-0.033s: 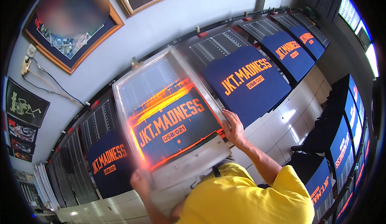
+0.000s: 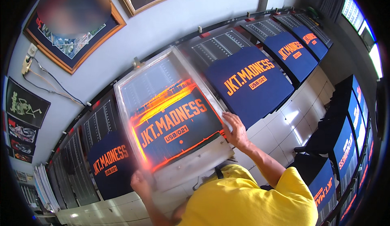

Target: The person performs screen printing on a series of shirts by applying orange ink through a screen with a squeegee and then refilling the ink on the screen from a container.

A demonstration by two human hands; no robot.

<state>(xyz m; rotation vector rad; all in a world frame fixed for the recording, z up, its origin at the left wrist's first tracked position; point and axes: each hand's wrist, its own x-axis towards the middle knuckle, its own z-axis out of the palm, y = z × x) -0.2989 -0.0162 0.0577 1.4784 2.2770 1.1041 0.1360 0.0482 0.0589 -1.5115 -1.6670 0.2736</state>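
"In the head view, where is the printing screen (image 2: 172, 109) placed?"

"It is set between two pieces of printed navy cloth (image 2: 264, 99), its far end toward the wall (image 2: 162, 30). The right hand (image 2: 236, 130) is laid on its near right edge, fingers bent; the left hand (image 2: 141, 182) is curled by the near left corner. Whether anything is pinched cannot be told."

"How is it judged to handle?"

"Stiff, fairly light, mesh fragile, ink (image 2: 166, 101) slippery; best gripped by its sides."

"Its look?"

"Pale-rimmed; bright orange is banded beyond the lettering."
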